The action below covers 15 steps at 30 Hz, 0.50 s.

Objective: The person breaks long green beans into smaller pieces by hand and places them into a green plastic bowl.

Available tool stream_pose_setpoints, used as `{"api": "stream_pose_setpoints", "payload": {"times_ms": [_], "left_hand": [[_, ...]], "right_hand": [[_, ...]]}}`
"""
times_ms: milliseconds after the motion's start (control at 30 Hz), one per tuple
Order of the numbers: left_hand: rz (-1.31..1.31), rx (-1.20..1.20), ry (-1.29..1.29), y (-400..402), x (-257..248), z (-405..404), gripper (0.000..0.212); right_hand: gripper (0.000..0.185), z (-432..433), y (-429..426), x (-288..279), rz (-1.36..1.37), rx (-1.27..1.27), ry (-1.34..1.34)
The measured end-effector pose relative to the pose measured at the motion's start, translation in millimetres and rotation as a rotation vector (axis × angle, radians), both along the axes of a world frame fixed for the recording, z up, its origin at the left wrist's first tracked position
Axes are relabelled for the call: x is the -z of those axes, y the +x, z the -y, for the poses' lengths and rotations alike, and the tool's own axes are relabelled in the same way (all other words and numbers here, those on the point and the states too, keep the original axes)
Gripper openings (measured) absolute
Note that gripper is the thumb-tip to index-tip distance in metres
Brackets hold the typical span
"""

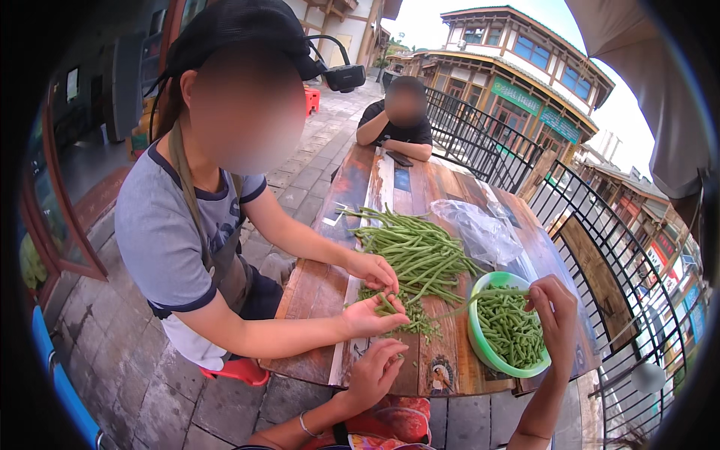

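My right hand [554,315] pinches one end of a long green bean [495,292] above the right side of a green plastic bowl [478,343]. The bean stretches leftward across the bowl's rim. Short cut bean pieces [509,326] fill much of the bowl. At the table's near edge, my left hand [376,371] is curled, with a small green bean bit [400,355] showing at its fingertips. A pile of long whole green beans [413,247] lies at mid-table. Nearer me are small bean scraps [419,323], partly hidden behind a co-worker's hands.
On my left, a co-worker's hands [377,309] hold bean pieces over the wooden table [315,292]. A clear plastic bag [478,230] lies beyond the bowl. Another person [396,124] sits at the far end near a phone [399,159]. A black metal railing [607,242] runs along the right.
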<state>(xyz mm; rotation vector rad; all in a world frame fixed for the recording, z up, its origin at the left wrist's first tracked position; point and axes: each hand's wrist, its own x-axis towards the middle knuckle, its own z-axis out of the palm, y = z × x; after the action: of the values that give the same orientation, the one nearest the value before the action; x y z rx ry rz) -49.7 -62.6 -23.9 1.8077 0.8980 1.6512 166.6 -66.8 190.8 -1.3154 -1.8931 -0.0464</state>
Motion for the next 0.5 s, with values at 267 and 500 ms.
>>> {"api": "stream_pose_setpoints", "payload": {"times_ms": [267, 500], "left_hand": [[0.135, 0.574, -0.438, 13.6, -17.8, 14.1, 0.028], [0.231, 0.694, -0.787, -6.1, -4.7, 2.3, 0.027]], "right_hand": [[0.017, 6.5, -8.8, 73.1, -0.153, -0.271, -0.483], [0.015, -11.5, 6.5, 95.2, -0.033, -0.446, -0.620]]}}
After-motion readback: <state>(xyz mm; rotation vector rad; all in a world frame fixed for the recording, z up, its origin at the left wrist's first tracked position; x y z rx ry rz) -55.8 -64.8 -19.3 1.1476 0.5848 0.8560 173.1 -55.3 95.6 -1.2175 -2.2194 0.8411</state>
